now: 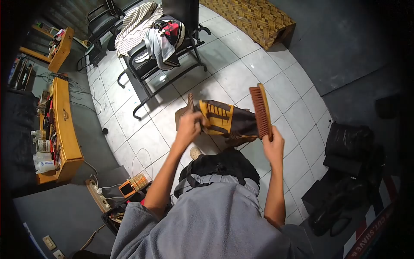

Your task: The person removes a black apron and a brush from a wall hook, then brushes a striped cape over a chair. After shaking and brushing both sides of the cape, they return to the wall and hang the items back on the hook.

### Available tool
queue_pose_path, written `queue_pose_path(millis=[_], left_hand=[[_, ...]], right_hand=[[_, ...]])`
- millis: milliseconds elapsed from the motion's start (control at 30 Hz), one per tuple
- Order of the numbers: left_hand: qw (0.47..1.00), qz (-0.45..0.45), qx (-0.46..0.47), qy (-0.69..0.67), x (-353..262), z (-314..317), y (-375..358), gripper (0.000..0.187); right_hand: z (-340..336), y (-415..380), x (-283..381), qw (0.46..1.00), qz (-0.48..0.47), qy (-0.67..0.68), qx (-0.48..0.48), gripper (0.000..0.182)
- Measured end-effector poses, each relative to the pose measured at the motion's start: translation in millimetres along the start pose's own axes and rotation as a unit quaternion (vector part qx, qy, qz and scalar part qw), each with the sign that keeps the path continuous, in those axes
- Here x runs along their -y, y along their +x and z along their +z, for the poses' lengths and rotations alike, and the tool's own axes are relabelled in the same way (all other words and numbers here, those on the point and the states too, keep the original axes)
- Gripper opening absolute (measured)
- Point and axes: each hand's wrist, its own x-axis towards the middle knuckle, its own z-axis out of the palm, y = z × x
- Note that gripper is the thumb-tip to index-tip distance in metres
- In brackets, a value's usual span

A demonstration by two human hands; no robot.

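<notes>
My left hand grips a boot at its left end, fingers wrapped round it. The boot lies sideways above the floor, dark brown with yellow panels and stripes. In my right hand is a brush, held by the lower end of its wooden handle. Its reddish-brown bristles face left, right at the boot's dark end. Another brown boot shows partly on the floor beneath, mostly hidden behind the held one.
A black metal chair with clothes on it stands ahead on the tiled floor. Left is a wooden counter with jars. A woven box lies at the far right, and black seating is at right.
</notes>
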Motion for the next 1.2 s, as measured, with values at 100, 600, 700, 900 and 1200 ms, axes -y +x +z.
queue_pose_path(millis=[100, 600, 700, 900, 1200], left_hand=[[0.905, -0.288, 0.188, -0.252, -27, 36, -5, 0.018], [0.927, 0.102, 0.227, -0.281, -83, 6, 17, 0.011], [0.883, 0.145, 0.318, -0.315, -89, -2, 21, 0.012], [0.929, 0.094, 0.332, -0.134, -64, -21, 31, 0.019], [0.988, 0.077, -0.133, -0.020, -57, -45, 39, 0.029]], right_hand=[[34, -26, -20, 0.994, -0.083, 0.076, 0.011, 0.013], [-8, 32, -14, 0.930, -0.073, 0.308, 0.185, 0.027], [-3, 33, 33, 0.898, -0.036, 0.350, 0.263, 0.028], [23, 34, 21, 0.875, -0.052, 0.264, 0.401, 0.032], [-16, 51, 57, 0.900, -0.362, 0.081, 0.228, 0.034]])
